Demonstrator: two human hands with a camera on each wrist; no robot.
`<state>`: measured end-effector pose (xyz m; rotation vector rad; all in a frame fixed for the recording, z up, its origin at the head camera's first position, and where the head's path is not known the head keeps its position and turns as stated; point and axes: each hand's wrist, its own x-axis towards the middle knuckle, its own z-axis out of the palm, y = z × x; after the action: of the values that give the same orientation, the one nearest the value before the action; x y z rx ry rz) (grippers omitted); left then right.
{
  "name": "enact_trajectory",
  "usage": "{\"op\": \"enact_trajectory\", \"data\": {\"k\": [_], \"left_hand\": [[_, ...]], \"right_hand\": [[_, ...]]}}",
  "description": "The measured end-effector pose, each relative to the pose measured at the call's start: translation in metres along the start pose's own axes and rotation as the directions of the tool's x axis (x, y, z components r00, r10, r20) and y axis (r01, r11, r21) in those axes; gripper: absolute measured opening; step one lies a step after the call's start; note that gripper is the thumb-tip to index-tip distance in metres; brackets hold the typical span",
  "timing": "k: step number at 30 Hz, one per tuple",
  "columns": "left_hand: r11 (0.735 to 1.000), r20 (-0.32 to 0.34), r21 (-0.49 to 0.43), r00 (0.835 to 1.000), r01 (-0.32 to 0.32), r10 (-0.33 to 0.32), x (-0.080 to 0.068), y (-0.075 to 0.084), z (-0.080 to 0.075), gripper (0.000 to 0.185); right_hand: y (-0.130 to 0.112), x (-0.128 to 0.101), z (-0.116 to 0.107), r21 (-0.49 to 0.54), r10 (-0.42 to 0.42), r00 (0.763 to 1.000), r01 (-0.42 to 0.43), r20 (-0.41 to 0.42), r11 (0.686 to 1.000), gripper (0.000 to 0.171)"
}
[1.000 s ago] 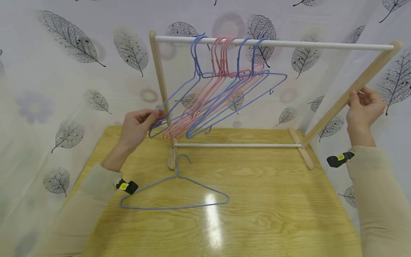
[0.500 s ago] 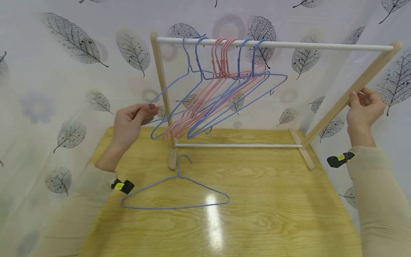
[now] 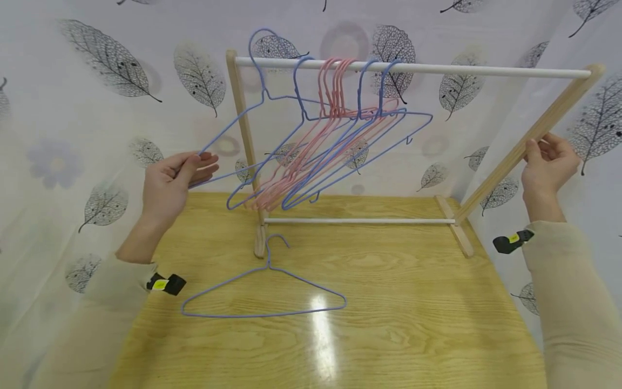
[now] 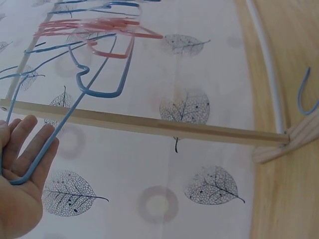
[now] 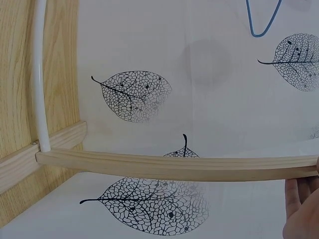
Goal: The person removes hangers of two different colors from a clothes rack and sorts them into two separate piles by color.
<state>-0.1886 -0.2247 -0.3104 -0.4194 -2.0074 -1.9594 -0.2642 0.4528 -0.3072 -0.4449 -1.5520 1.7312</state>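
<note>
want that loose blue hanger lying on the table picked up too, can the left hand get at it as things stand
Probably not right away. The left hand is gripping another blue hanger lifted off the rail. The table hanger lies in the open just below it, so the path looks free once that hand lets go.

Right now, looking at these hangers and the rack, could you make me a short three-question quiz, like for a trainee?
1. True or false: the left hand holds a pink hanger.
2. What does the right hand grip? A) the top rail B) the rack's slanted post C) the hanger on the table
3. Fill in: the hook of the lifted hanger is ____ the top rail.

Key
1. False: the lifted hanger is blue.
2. B: it grips the slanted post.
3. Above: the hook has cleared the rail. Another blue hanger lies flat on the table.
</note>
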Motion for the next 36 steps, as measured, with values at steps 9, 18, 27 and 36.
{"op": "enact_trajectory", "data": {"k": [9, 18, 27, 36], "left_hand": [[0.998, -0.022, -0.059, 1.0, 0.001, -0.002, -0.016, -0.003, -0.015, 0.034], [0.996, 0.024, -0.086, 1.0, 0.019, -0.017, -0.037, -0.018, -0.035, 0.034], [0.986, 0.0, -0.165, 1.0, 0.006, -0.006, -0.058, -0.03, -0.048, 0.033], [0.981, -0.075, -0.195, 0.997, -0.021, 0.007, -0.071, -0.041, -0.055, 0.034]], "right_hand": [[-0.003, -0.004, 0.001, 0.006, 0.002, 1.0, -0.002, 0.017, 1.0, 0.023], [0.0, -0.001, 0.002, -0.004, 0.013, 1.0, -0.013, -0.001, 1.0, 0.021], [0.001, 0.002, 0.0, 0.005, 0.014, 1.0, -0.014, -0.006, 1.0, 0.021], [-0.001, -0.003, 0.002, 0.004, -0.004, 1.0, 0.004, -0.009, 1.0, 0.021]]}}
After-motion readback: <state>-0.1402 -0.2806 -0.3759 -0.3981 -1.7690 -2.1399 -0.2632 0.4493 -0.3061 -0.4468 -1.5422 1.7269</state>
